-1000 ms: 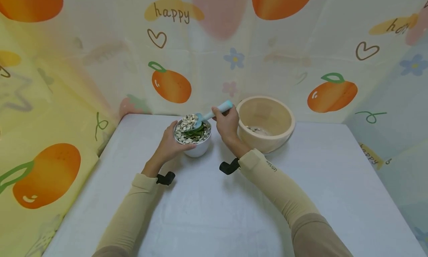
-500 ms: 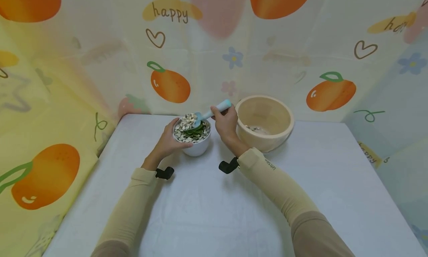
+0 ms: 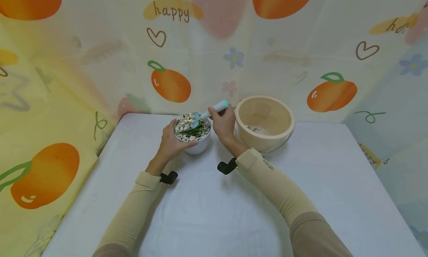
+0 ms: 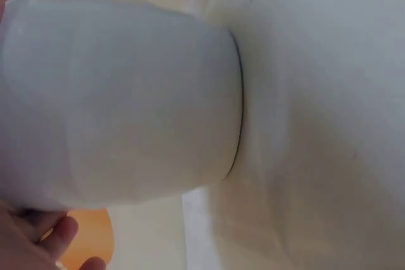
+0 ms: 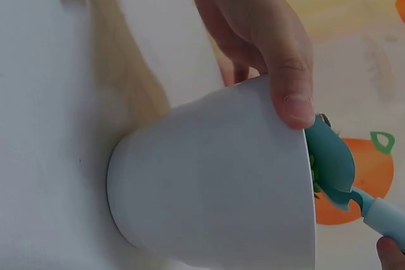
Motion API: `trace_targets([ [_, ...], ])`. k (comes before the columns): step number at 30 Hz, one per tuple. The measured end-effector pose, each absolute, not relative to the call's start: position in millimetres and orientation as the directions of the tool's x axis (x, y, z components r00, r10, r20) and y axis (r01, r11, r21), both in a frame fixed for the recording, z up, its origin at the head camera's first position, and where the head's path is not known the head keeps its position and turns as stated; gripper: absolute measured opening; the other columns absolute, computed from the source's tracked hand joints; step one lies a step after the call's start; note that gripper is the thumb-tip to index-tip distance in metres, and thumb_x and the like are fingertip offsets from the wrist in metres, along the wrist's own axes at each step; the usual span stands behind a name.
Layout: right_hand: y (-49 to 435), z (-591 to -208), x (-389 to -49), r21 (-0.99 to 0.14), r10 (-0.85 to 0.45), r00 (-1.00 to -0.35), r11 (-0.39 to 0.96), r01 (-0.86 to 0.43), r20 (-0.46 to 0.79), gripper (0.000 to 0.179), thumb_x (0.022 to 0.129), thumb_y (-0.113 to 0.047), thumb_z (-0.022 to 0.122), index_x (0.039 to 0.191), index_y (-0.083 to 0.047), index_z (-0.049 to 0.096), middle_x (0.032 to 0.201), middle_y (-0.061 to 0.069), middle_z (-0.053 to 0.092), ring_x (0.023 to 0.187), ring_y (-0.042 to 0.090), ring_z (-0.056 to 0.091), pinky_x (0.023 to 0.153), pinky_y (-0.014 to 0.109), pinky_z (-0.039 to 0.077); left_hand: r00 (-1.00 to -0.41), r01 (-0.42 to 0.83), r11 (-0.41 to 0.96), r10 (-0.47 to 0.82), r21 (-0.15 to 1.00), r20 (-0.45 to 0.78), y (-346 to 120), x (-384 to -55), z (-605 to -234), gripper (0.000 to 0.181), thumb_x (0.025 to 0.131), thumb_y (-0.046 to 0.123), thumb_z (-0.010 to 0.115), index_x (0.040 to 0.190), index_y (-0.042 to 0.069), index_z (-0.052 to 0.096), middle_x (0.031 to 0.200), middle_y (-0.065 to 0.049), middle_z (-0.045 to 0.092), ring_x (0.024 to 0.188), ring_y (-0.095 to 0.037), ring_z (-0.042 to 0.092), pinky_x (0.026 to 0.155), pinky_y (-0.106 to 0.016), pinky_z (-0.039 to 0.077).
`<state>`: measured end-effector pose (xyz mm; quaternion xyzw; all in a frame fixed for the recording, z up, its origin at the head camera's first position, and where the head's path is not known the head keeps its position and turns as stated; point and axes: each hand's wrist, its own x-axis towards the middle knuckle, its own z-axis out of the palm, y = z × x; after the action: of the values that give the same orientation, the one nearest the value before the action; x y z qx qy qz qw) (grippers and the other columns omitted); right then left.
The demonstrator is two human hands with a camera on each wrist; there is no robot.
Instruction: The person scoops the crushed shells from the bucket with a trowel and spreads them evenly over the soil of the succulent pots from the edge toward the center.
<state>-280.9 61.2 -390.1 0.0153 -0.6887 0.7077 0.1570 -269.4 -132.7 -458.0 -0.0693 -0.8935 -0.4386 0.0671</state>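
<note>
My left hand (image 3: 170, 142) grips a white flowerpot (image 3: 197, 148) by its upper side, with the thumb at the near rim. Pale pebbles (image 3: 183, 124) fill the pot's top around a small green leafy plant (image 3: 198, 132). In the right wrist view the left thumb (image 5: 294, 93) presses the pot's rim. My right hand (image 3: 224, 125) holds a small blue trowel (image 3: 215, 109) by its light handle. The trowel's blade (image 5: 332, 156) lies over the pot's mouth, above the leaves, at the edge of the pebbles. The pot's base (image 4: 231, 105) is at the white cloth.
A large beige round planter (image 3: 267, 138) stands just right of my right hand, with some pebbles (image 3: 255, 129) on its bottom. The white-covered table (image 3: 207, 212) ends at a printed cloth backdrop (image 3: 207, 64) behind and at the sides.
The trowel and my right hand have shifted slightly left over the pot. My left wrist has moved a little to the right, while the hand keeps its grip on the pot.
</note>
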Motion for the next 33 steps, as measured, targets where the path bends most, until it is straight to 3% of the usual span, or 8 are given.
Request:
trace_targets([
  [5,60,-390,-281,-0.970,0.208,-0.949,-0.002,-0.244,0.238,0.027,0.093,-0.014,0.066,0.107,0.004,0.051,0.095,0.016,0.060,0.092,0.032,0.065,0.089,0.049,0.055,-0.981,0.191,0.634,0.138,0.750,0.133,-143,-276,-451,0.114,0.065,0.042,0.088,0.151,0.004,0.023,0.151,-0.021,0.031,0.141,-0.038,0.023,0.111,-0.063,0.021],
  [7,60,-389,-281,-0.968,0.209,-0.947,-0.001,-0.249,0.244,0.027,0.093,-0.014,0.066,0.107,0.004,0.051,0.095,0.017,0.060,0.093,0.034,0.065,0.089,0.049,0.055,-0.971,0.229,0.604,0.195,0.764,0.136,-147,-282,-449,0.111,0.066,0.037,0.089,0.150,0.005,0.026,0.150,-0.019,0.034,0.140,-0.036,0.028,0.112,-0.061,0.022],
  [12,60,-389,-280,-0.968,0.205,-0.946,0.023,-0.250,0.250,0.028,0.094,-0.015,0.066,0.109,0.004,0.052,0.098,0.019,0.062,0.096,0.035,0.066,0.085,0.038,0.058,-0.939,0.306,0.485,0.297,0.819,0.175,-150,-293,-452,0.100,0.066,0.025,0.091,0.146,0.007,0.034,0.141,-0.013,0.048,0.130,-0.029,0.043,0.112,-0.054,0.032],
  [15,59,-390,-279,-0.969,0.201,-0.948,0.031,-0.247,0.248,0.029,0.094,-0.016,0.065,0.110,0.004,0.052,0.099,0.019,0.062,0.096,0.034,0.066,0.082,0.031,0.058,-0.939,0.304,0.467,0.293,0.830,0.180,-150,-293,-454,0.100,0.065,0.024,0.091,0.146,0.007,0.035,0.140,-0.012,0.049,0.130,-0.028,0.044,0.113,-0.053,0.032],
  [23,59,-391,-278,-0.964,0.191,-0.945,0.035,-0.265,0.267,0.028,0.094,-0.015,0.065,0.110,0.004,0.051,0.098,0.020,0.061,0.097,0.036,0.066,0.087,0.042,0.057,-0.961,0.262,0.549,0.220,0.794,0.166,-147,-286,-453,0.107,0.064,0.039,0.090,0.147,0.006,0.032,0.142,-0.016,0.046,0.130,-0.033,0.042,0.109,-0.056,0.034],
  [27,60,-390,-278,-0.961,0.182,-0.944,0.042,-0.272,0.275,0.028,0.093,-0.015,0.066,0.109,0.004,0.052,0.097,0.019,0.061,0.095,0.035,0.066,0.083,0.036,0.059,-0.964,0.243,0.588,0.233,0.772,0.126,-149,-287,-450,0.109,0.064,0.043,0.089,0.149,0.008,0.030,0.144,-0.016,0.043,0.132,-0.035,0.038,0.108,-0.059,0.034],
  [33,60,-390,-278,-0.964,0.177,-0.948,0.039,-0.262,0.264,0.029,0.093,-0.016,0.066,0.109,0.003,0.052,0.099,0.019,0.062,0.097,0.034,0.067,0.082,0.031,0.059,-0.956,0.202,0.555,0.290,0.807,0.040,-155,-291,-447,0.113,0.068,0.036,0.088,0.154,0.011,0.019,0.153,-0.017,0.030,0.140,-0.035,0.029,0.113,-0.060,0.027],
])
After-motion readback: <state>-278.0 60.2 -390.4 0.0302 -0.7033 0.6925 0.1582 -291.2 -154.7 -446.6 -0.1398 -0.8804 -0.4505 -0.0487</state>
